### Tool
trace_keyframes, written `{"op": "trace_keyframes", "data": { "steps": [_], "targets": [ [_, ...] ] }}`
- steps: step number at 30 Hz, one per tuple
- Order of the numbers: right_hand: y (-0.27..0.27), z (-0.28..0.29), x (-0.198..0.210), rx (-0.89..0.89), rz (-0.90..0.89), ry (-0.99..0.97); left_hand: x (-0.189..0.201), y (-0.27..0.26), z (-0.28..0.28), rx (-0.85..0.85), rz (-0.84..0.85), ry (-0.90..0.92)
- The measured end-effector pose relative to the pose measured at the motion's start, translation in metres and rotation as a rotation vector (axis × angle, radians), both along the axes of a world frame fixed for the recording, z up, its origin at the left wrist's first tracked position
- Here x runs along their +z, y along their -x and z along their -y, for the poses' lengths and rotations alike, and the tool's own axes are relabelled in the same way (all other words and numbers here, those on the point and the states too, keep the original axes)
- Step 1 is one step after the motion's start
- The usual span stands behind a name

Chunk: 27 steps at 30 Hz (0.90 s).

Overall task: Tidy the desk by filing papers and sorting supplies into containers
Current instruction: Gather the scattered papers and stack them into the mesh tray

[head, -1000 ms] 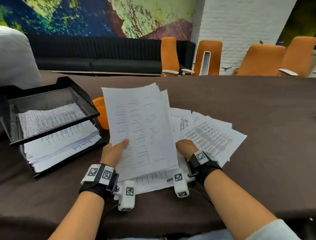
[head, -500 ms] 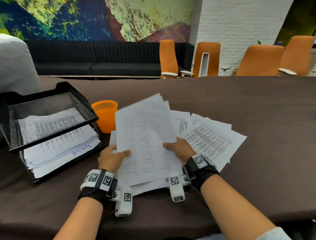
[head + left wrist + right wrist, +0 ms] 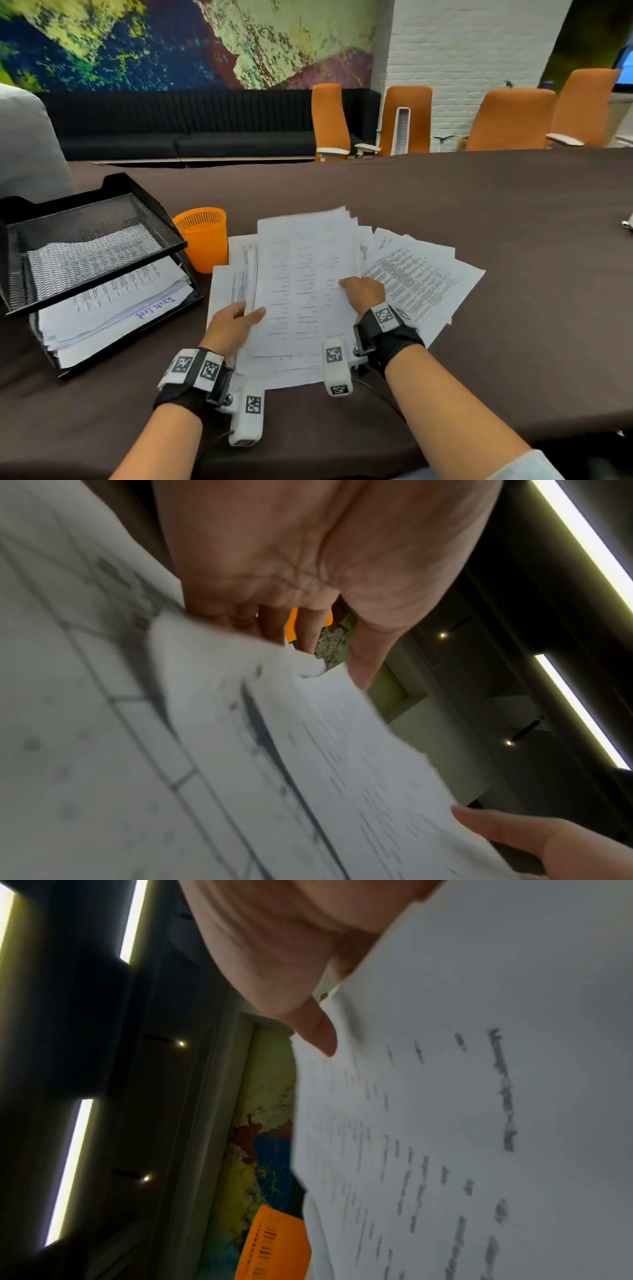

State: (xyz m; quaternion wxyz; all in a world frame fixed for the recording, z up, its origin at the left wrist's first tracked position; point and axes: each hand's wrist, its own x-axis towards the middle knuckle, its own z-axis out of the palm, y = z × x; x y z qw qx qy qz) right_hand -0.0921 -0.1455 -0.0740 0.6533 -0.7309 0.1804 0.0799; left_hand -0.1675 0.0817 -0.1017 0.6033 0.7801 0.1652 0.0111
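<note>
Both hands grip one white printed paper stack (image 3: 305, 274): left hand (image 3: 229, 325) pinching left edge, right hand (image 3: 364, 294) pinching right edge, above loose sheets (image 3: 421, 277).

Head view: high, behind both forearms, facing forward and down over the dark brown cloth-covered surface (image 3: 479, 212), far wall in frame. Left wrist view: very close under the left hand (image 3: 274, 547), looking along the palm and up toward ceiling lights. Right wrist view: very close beside the right hand (image 3: 274, 947), tilted up likewise. All three share the white printed paper sheets (image 3: 305, 284) (image 3: 342, 750) (image 3: 479, 1123) and the orange mesh plastic cup (image 3: 203, 240) (image 3: 292, 612) (image 3: 274, 1245).
</note>
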Motion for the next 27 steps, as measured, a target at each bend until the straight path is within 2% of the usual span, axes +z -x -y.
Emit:
{"op": "trace_keyframes", "data": {
  "steps": [2,4,6,8,13,17,23,25,27],
  "targets": [
    [-0.002,-0.01,-0.001,0.045,-0.034,0.025,-0.001,0.001,0.002,0.005,0.008,0.02],
    [-0.001,-0.013,-0.003,0.148,-0.07,0.143,0.0,0.002,0.003,0.017,0.011,0.023],
    [0.0,-0.008,-0.001,0.253,-0.057,0.262,0.002,0.003,0.002,0.024,0.018,0.025],
    [0.001,0.002,0.002,0.297,-0.016,0.274,0.007,0.005,0.0,0.037,0.006,0.043],
    [0.019,0.044,0.001,0.282,0.132,-0.012,0.008,0.003,-0.006,-0.009,-0.051,0.251],
    [0.038,0.081,0.007,0.241,0.172,-0.235,0.008,0.002,0.005,0.013,-0.025,0.128],
    [0.049,0.106,0.03,0.239,0.27,-0.348,0.025,0.003,0.022,-0.067,0.116,0.204],
    [0.048,0.109,0.035,0.241,0.285,-0.354,0.029,0.0,0.024,0.008,0.139,0.227],
    [0.045,0.11,0.028,0.215,0.26,-0.324,0.022,-0.002,0.019,0.079,0.075,0.234]
  ]
}}
